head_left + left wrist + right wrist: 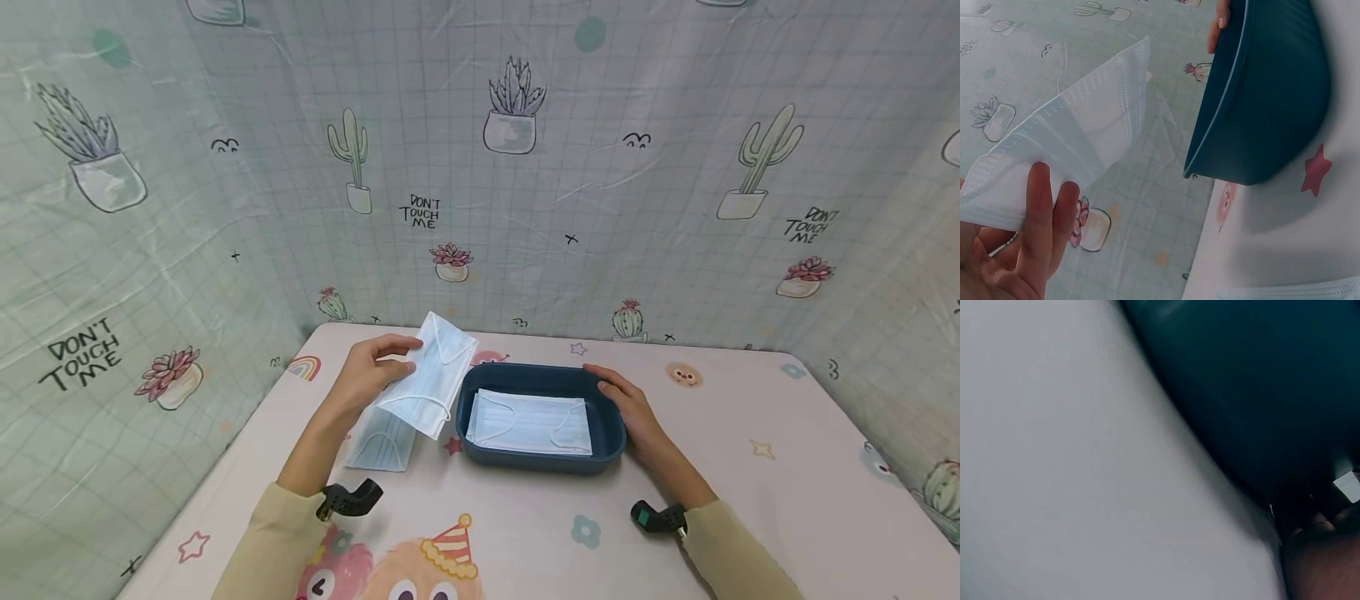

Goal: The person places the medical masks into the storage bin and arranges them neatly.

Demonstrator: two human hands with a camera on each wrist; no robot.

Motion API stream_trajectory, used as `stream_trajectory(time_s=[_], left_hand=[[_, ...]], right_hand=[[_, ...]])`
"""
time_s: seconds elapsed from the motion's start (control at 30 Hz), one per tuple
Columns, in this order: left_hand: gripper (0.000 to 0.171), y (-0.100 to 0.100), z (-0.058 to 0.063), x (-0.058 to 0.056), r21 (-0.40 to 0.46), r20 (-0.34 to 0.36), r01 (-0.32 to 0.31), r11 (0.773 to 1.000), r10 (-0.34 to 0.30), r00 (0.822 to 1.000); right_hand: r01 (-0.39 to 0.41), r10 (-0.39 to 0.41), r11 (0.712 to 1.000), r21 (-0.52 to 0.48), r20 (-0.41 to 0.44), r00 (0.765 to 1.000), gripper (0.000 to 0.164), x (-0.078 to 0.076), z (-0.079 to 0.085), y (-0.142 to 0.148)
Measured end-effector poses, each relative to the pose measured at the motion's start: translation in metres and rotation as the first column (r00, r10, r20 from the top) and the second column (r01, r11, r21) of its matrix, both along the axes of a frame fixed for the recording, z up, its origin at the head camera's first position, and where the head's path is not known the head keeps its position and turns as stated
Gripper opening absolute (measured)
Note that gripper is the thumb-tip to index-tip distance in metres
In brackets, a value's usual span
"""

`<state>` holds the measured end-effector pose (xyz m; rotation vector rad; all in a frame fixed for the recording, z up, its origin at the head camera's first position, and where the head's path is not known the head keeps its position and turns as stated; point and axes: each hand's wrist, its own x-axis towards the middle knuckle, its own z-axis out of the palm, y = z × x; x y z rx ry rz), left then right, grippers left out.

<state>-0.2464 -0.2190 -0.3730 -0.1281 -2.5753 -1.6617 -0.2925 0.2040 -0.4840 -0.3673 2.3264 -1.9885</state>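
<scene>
My left hand (369,375) pinches a light blue pleated face mask (431,375) by its side and holds it raised, tilted, left of a dark blue plastic bin (534,461). In the left wrist view, two fingers (1039,212) lie over the mask's pale face. Below the raised mask, another face mask (381,442) lies on the table, partly covered by it. Inside the bin, face masks (532,421) lie flat with white ear loops on top. My right hand (628,407) grips the bin's right far corner at the rim; the right wrist view shows it dark and blurred.
The white table (720,467) carries printed cartoon figures, stars and flowers. A patterned curtain (555,217) with cactus drawings rises behind its far edge and along both sides. Dark cameras are strapped to both wrists.
</scene>
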Motion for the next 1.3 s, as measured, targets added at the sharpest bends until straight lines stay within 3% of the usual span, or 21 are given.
stream_trajectory(time_s=[0.3, 0.57, 0.67, 0.8, 0.93, 1.1, 1.3], left_hand=[[0.037, 0.015, 0.007, 0.004, 0.058, -0.022, 0.022, 0.998, -0.021, 1.0], [0.037, 0.034, 0.004, 0.008, 0.081, -0.004, 0.044, 0.996, -0.044, 0.999], [0.035, 0.045, 0.005, 0.005, 0.06, 0.0, 0.068, 0.996, -0.068, 0.998], [0.034, 0.061, 0.007, -0.008, 0.03, -0.001, 0.159, 0.987, -0.159, 0.987], [0.034, 0.078, 0.011, -0.022, -0.003, 0.022, 0.264, 0.965, -0.264, 0.964], [0.038, 0.098, 0.014, -0.04, -0.061, 0.087, 0.381, 0.923, -0.375, 0.923], [0.038, 0.12, 0.02, -0.065, -0.144, 0.146, 0.525, 0.839, -0.507, 0.85]], right_hand=[[0.005, -0.005, 1.0, 0.005, -0.005, 1.0, 0.045, 0.001, 0.002, 0.003], [-0.009, 0.009, 1.0, 0.001, 0.002, 1.0, 0.044, 0.002, 0.002, 0.002], [-0.012, 0.012, 1.0, -0.001, 0.0, 1.0, 0.043, 0.001, 0.002, 0.002], [-0.004, 0.004, 1.0, -0.001, -0.013, 1.0, 0.043, 0.001, 0.003, 0.002], [-0.002, 0.002, 1.0, -0.003, -0.016, 1.0, 0.044, 0.001, 0.005, 0.003], [-0.006, 0.006, 1.0, -0.012, 0.0, 1.0, 0.043, 0.001, 0.003, 0.005], [-0.003, 0.003, 1.0, -0.007, 0.009, 1.0, 0.043, -0.001, 0.001, 0.006]])
